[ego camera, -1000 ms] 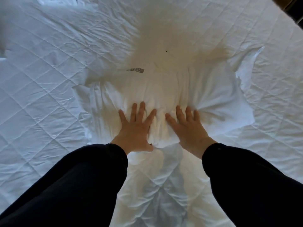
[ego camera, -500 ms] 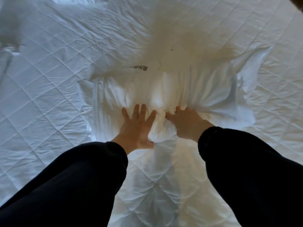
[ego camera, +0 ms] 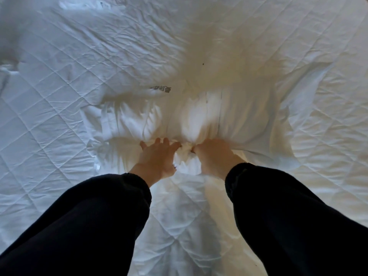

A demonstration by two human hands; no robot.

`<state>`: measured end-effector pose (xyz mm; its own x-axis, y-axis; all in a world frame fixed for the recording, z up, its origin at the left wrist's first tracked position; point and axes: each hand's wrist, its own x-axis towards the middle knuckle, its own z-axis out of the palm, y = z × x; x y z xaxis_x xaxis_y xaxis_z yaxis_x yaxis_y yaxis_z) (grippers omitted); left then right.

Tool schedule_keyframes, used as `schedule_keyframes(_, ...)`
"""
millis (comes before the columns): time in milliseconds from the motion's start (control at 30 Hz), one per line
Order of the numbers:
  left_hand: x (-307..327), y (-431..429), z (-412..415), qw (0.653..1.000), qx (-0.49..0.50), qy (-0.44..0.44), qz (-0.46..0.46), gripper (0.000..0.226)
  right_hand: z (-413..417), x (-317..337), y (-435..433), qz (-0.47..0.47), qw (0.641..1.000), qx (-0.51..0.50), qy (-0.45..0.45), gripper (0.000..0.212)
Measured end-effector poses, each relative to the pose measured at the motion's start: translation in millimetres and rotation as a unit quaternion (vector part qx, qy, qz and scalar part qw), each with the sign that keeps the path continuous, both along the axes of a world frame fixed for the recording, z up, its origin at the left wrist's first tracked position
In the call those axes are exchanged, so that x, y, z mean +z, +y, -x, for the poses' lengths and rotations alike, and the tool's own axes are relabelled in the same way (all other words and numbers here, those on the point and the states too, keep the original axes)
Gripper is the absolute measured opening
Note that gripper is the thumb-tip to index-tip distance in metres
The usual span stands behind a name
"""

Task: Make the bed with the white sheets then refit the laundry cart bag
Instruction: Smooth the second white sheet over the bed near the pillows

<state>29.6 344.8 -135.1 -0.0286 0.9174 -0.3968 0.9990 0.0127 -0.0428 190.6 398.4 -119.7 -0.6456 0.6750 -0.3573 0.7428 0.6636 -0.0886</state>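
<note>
Curled further: right hand [ego camera: 214, 156] gripping sheet [ego camera: 235, 114] | left hand [ego camera: 157, 159] fingers straight

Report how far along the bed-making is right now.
Done: the quilted pad covers the bed. In hand: the left hand presses flat on the bunched white sheet while the right hand grips its near edge. Left: spreading and tucking that sheet; the laundry cart is not in view, so its bag cannot be judged.

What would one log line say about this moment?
left hand flat on white sheet | right hand gripping it | sheet bunched on quilted bed
</note>
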Motion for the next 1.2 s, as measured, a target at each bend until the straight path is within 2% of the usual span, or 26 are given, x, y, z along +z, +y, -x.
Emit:
schedule_keyframes(300, 16.6, 1.0, -0.4, 0.999, 0.028, -0.011, 0.026, 0.071, -0.3, -2.6, -5.4, 0.016, 0.999, -0.037, 0.026, 0.028)
schedule_keyframes(467, 34.0, -16.5, -7.5, 0.999, 0.035, -0.016, 0.027, 0.067, -8.7, 17.4, -22.3, 0.031, 0.997, -0.066, 0.028, 0.037)
schedule_keyframes(733, 83.5, -97.9, -34.2, 0.992, -0.002, -0.045, 0.116, 0.065, -42.9, 68.6, -107.0, 0.139, 0.987, -0.086, 0.002, 0.041)
schedule_keyframes(800, 107.7, -110.6, -40.3, 0.996, -0.016, -0.046, 0.072, 0.059, -55.4, 90.4, -121.1, 0.137, 0.986, -0.097, 0.019, 0.043)
schedule_keyframes(900, 158.3, -113.3, -54.5, 0.997, 0.007, -0.066, -0.03, 0.055, -71.2, 138.8, -128.7, 0.07, 0.981, -0.154, 0.092, 0.045)
schedule_keyframes(1033, 234.1, -112.9, -75.6, 0.983, 0.05, -0.125, -0.128, 0.05, -88.3, 220.8, -138.7, 0.006, 0.95, -0.243, 0.196, 0.051)
schedule_keyframes(1133, 286.8, -130.5, -91.8, 0.974, 0.015, -0.153, -0.166, 0.047, -108.9, 277.2, -172.2, -0.001, 0.932, -0.299, 0.206, 0.055)
schedule_keyframes(1200, 319.4, -147.4, -104.4, 0.96, -0.023, -0.188, -0.206, 0.046, -125.3, 307.2, -207.6, -0.015, 0.905, -0.35, 0.239, 0.056)
